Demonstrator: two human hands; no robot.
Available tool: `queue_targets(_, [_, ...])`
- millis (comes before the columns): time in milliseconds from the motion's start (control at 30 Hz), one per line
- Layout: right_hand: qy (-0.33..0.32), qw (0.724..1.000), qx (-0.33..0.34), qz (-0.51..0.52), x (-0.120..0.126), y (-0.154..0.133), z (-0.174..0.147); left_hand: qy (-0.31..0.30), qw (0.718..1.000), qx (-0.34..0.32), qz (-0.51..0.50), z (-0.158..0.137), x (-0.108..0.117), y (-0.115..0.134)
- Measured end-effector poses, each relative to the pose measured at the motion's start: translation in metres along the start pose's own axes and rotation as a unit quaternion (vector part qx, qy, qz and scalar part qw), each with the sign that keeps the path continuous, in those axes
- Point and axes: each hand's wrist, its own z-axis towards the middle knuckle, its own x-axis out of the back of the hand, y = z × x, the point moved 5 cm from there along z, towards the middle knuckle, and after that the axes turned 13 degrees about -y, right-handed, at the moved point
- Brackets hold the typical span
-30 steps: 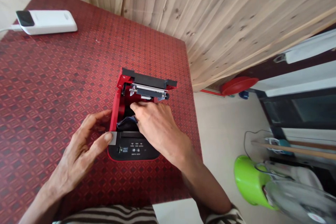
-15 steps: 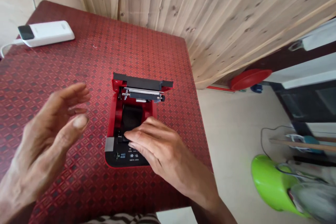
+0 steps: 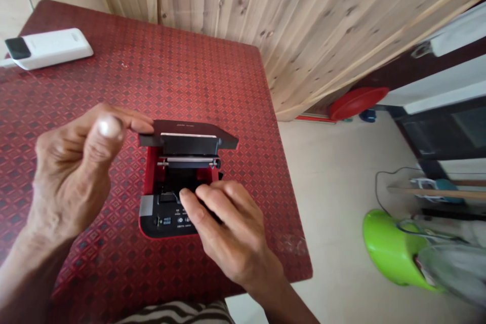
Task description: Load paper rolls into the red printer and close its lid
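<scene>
A small red-and-black printer (image 3: 167,225) sits on the table, its black lid (image 3: 186,129) tilted open away from me. A roller bar (image 3: 190,162) shows at the inside of the lid, above a dark hollow compartment. The bent fingers of my left hand (image 3: 76,162) touch the lid's left corner, while the thumb stands up apart from it. Over the printer's front right part lies my right hand (image 3: 231,228), fingertips at the compartment's front edge and fingers curled round the body. Part of the control panel is hidden beneath it.
The table (image 3: 182,76) has a red patterned cover. A white power bank (image 3: 55,48) with a cable lies at the far left. Wooden panelling (image 3: 235,5) rises behind the table. On the floor to the right are a green bin (image 3: 387,248) and a red basin (image 3: 357,104).
My left hand has moved right onto the lid's corner. The lid now leans lower toward the printer body, showing its top face. My right hand has shifted from inside the compartment toward the front right.
</scene>
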Motion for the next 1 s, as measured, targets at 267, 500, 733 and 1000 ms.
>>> queue_targets(267, [-0.001,0.999,0.014,-0.045,-0.002,-0.010,-0.003,-0.041,0.996,0.064,0.041,-0.029,-0.014,-0.014])
queue_targets(500, [0.003,0.999,0.010,-0.030,-0.005,-0.008,-0.007,-0.081,0.983,0.158,-0.050,-0.057,-0.018,-0.049])
queue_targets(733, [-0.007,1.000,-0.007,-0.008,-0.007,-0.004,-0.010,-0.126,0.975,0.159,-0.086,-0.058,-0.026,-0.051])
queue_targets(1000, [0.086,0.996,-0.006,0.034,-0.004,0.002,-0.013,-0.139,0.962,0.162,-0.169,-0.058,-0.035,-0.045])
